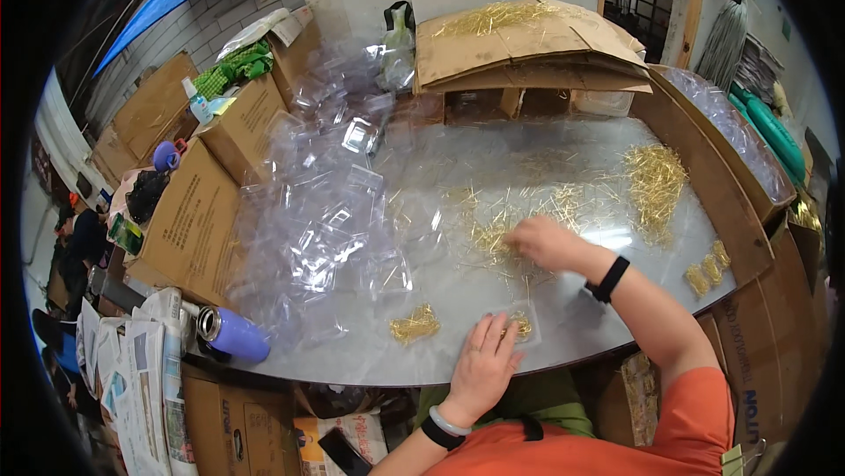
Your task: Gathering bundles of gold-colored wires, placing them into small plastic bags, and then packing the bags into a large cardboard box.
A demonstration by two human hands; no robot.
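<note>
My left hand lies flat at the table's near edge, fingers stretched out over a small clear plastic bag. Thin gold pin-like pieces show in or on that bag, beside the fingertips. Over a loose scatter of the same gold pieces, my right hand reaches down with bent fingers drawn together. What its fingertips hold, if anything, is too small to make out. A small gold heap sits left of my left hand.
Many clear plastic bags cover the table's left side. A larger gold pile and small gold bundles are at the right. Cardboard walls border the table. A purple bottle lies at the near left, and a cardboard cover stands at the back.
</note>
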